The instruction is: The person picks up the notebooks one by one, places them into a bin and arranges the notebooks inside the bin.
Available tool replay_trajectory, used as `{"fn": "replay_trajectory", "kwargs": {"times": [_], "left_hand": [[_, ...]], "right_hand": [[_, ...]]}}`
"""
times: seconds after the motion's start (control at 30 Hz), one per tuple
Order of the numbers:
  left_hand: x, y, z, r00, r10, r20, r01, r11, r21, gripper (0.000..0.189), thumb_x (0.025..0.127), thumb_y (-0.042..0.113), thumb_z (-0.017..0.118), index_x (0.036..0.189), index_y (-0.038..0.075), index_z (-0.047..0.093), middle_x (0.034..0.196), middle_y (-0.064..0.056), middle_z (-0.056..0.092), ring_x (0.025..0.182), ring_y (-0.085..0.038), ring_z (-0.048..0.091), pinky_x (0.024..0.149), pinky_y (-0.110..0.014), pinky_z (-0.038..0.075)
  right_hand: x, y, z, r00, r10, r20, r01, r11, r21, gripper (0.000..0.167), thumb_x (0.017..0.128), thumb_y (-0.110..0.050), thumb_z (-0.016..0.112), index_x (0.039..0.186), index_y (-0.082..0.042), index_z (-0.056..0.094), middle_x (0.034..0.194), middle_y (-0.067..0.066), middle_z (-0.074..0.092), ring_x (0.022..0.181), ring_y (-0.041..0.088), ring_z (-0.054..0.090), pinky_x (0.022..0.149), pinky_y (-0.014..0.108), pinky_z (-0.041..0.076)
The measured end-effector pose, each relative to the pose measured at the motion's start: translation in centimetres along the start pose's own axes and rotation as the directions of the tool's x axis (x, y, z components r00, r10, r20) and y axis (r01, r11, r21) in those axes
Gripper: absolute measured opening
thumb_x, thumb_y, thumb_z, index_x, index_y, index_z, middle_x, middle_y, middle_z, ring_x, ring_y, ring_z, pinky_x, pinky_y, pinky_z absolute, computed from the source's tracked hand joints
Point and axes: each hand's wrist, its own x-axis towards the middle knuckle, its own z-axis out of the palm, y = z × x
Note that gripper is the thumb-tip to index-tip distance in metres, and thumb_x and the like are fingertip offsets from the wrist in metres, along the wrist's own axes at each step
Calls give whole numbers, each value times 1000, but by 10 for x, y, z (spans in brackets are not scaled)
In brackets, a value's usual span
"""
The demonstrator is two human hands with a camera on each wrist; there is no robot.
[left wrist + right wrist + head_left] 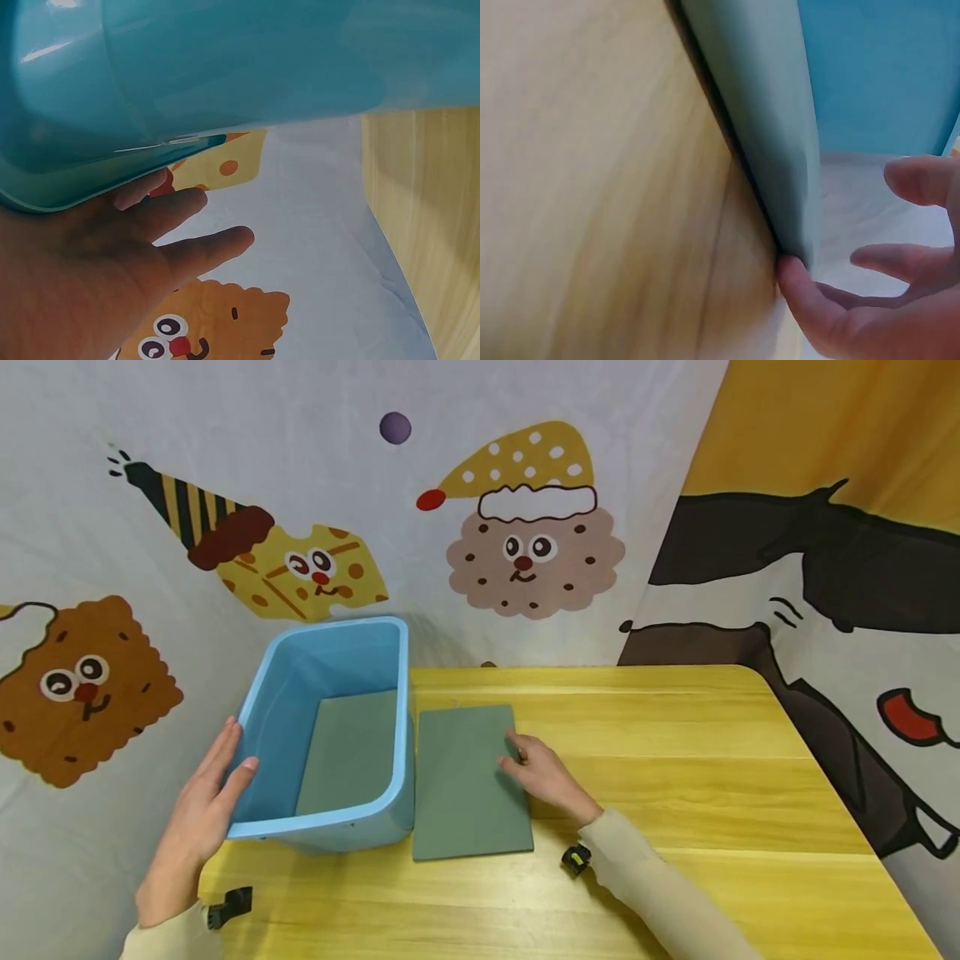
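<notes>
A light blue plastic bin [405,735] stands on the table, with a grey-green flat panel [352,743] at its bottom. My left hand [202,802] rests at the bin's left rim, its thumb over the edge. In the left wrist view, several straight, spread fingers [206,251] of that hand extend outside the bin wall. Right beside the bin lies a flat grey-green board [468,793]. At the board's right edge is my right hand [547,772], thumb and fingers apart. One fingertip [791,270] touches the board's edge in the right wrist view.
The yellow wood-grain table [675,760] extends to the right and has a rounded far corner. A cloth backdrop [345,427] printed with cartoon figures hangs behind and to the left. Black straps show at both wrists.
</notes>
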Motion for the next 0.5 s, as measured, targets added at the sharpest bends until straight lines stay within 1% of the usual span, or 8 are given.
{"fn": "replay_trajectory", "kwargs": {"times": [0.03,0.07,0.17,0.23,0.27,0.3,0.37,0.5], "left_hand": [[0,0,0,1000,0,1,0,1000,-1,65,113,34,37,168,16,7,174,-7,-2,153,-54,5,110,-83,4],[0,0,0,1000,-1,2,1,1000,-1,65,113,35,37,168,16,6,174,-7,-2,153,-54,5,110,-83,4],[0,0,0,1000,-1,6,1,1000,0,65,113,35,37,168,17,6,174,-6,-2,154,-54,5,110,-83,4],[0,0,0,1000,2,6,-2,1000,0,65,113,35,37,168,16,6,174,-7,-2,154,-54,5,110,-83,4],[0,0,0,1000,3,5,-3,1000,0,65,113,35,37,168,15,6,174,-8,-2,153,-54,5,110,-83,4],[0,0,0,1000,5,4,-5,1000,0,65,113,34,37,168,15,7,174,-8,-2,153,-54,5,110,-83,4],[0,-1,0,1000,6,2,-6,1000,-4,65,113,34,37,168,15,7,174,-8,-2,153,-54,5,110,-83,3],[1,-1,-1,1000,11,-5,-11,1000,-10,66,113,34,38,168,15,7,174,-9,-1,154,-54,5,110,-83,3]], "right_hand": [[1,1,1,1000,14,-8,-14,1000,25,65,104,-24,61,158,3,36,158,25,42,134,42,53,106,52,49],[1,2,2,999,27,-16,-26,998,57,65,104,-23,62,158,3,37,158,25,42,129,42,56,100,51,52],[3,4,3,997,62,-52,-54,987,153,63,102,-19,62,157,3,39,158,23,43,128,41,58,97,48,55],[4,5,2,995,78,-59,-64,976,208,62,102,-17,62,157,2,40,158,21,44,129,39,58,98,47,54],[5,5,2,995,77,-57,-63,973,221,62,102,-16,62,157,2,39,158,21,44,130,39,57,101,48,53],[5,5,1,996,75,-56,-60,971,229,62,102,-15,62,157,2,39,158,20,44,134,38,55,107,49,49],[5,5,0,997,66,-48,-53,969,241,63,102,-14,62,158,1,38,157,22,44,134,39,55,107,50,49],[5,1,-3,997,69,-41,-55,962,266,67,102,-16,62,162,-5,33,153,24,47,131,39,56,96,48,56]]}}
